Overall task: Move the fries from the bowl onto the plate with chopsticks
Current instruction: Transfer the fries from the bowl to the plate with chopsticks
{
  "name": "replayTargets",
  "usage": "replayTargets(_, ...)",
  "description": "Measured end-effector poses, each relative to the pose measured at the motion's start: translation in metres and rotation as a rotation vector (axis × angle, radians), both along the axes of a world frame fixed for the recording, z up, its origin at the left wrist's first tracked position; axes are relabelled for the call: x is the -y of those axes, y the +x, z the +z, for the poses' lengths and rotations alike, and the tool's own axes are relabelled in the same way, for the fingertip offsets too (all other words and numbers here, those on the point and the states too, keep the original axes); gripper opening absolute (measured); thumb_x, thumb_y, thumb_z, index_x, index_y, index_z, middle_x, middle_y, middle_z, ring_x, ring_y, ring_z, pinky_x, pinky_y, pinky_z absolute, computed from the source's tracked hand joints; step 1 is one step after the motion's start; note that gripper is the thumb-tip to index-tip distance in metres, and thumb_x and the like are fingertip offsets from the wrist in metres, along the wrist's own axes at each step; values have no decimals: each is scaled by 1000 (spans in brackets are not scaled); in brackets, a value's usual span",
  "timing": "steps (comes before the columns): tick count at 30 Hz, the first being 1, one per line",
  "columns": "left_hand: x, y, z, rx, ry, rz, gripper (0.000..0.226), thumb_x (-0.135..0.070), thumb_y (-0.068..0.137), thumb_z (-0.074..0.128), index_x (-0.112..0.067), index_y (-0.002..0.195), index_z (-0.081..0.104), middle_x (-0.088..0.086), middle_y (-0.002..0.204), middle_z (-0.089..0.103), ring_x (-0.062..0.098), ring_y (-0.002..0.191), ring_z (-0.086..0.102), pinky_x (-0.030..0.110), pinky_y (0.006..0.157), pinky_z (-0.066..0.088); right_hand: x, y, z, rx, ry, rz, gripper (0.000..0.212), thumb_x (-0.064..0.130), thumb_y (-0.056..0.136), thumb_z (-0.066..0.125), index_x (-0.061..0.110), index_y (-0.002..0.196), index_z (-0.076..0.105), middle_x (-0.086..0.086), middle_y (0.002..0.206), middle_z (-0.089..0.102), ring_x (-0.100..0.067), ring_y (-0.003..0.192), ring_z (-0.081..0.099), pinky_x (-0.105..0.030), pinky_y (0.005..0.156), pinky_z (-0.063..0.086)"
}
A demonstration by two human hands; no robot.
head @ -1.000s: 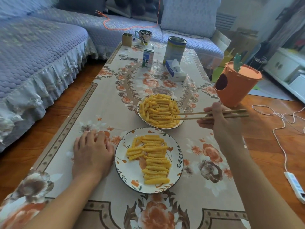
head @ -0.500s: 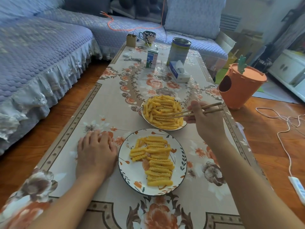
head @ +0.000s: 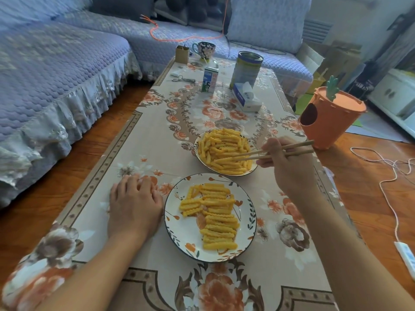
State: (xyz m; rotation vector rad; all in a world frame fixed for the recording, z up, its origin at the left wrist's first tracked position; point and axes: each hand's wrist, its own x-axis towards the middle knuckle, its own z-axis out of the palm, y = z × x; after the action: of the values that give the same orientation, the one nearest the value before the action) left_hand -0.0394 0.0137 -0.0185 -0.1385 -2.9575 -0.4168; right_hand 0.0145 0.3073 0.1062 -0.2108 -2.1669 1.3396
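Here your right hand (head: 289, 167) grips two wooden chopsticks (head: 276, 151), its fingers (head: 269, 145) curled round the shafts, and the two tips lie close together among the fries in the bowl (head: 203, 161); whether a fry is caught between them I cannot tell. That one bowl sits on the table (head: 139, 135) just beyond the plate (head: 179, 234), nearly touching its far rim, and it is heaped with crinkle-cut fries (head: 221, 149), too many and too overlapped to count. The one plate, white with a flower pattern, carries a smaller lot of fries (head: 215, 217), roughly twenty, laid mostly crosswise in a column with a few off to its left. Your left hand (head: 134, 205) rests palm down on the flowered cloth just beside the plate's left rim, fingers relaxed and holding nothing.

Farther up the table you have one milk carton (head: 210, 82), one tall tin (head: 246, 69), one tissue pack (head: 246, 97) just in front of the tin, one patterned mug (head: 204, 50) and one small brown box (head: 182, 54) at the far end. One orange carrot-shaped bin (head: 330, 122) stands on the floor to the right of the table, and one white power strip (head: 406, 257) lies on the floor near your right forearm. A blue-covered sofa (head: 56, 70) runs along the left and far sides.
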Motion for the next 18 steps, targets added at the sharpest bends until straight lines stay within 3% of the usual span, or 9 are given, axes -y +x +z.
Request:
replayTargets(3,1,0,-1,-14,7,-1,40,-32,96,49,-16,130,62,18,140,56,36,137,44,53,118,29,4,20,16,53,-145,18,37,39,96,55,7,85,69,-11,68,72,-24,55,73,-30,54,62)
replayTargets(10,1,0,-1,-2,-1,-2,39,-32,97,51,-16,131,60,18,141,56,36,137,43,53,119,29,16,73,12,177,-273,55,43,33,98,50,-5,86,66,-24,64,69,-37,57,72,-37,55,63)
replayTargets(18,0,2,2,9,-6,-7,40,-33,98,48,-15,132,59,19,142,54,37,138,41,53,119,28,8,84,-1,192,-292,47,35,30,92,57,-3,88,68,-20,64,68,-34,59,73,-35,57,63)
